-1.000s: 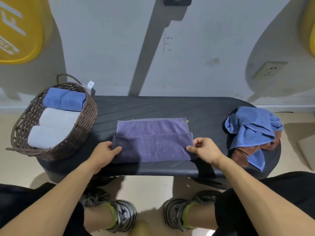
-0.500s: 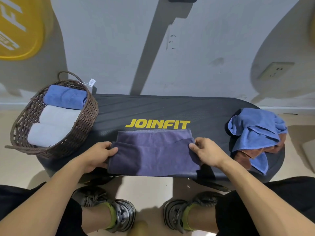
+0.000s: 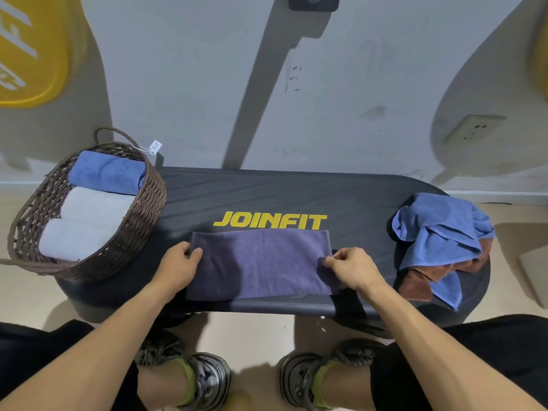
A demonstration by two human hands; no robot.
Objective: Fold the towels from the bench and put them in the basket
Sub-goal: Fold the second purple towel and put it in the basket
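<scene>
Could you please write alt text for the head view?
Both hands hold the ends of a folded purple towel on a black bench: left hand, right hand. A basket at left holds three rolled towels; blue and brown towels lie crumpled at right.

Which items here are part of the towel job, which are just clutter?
Job:
purple towel, gripped by left hand and right hand
blue towel
brown towel
basket
bench

Not job:
wall socket
yellow plate
</scene>
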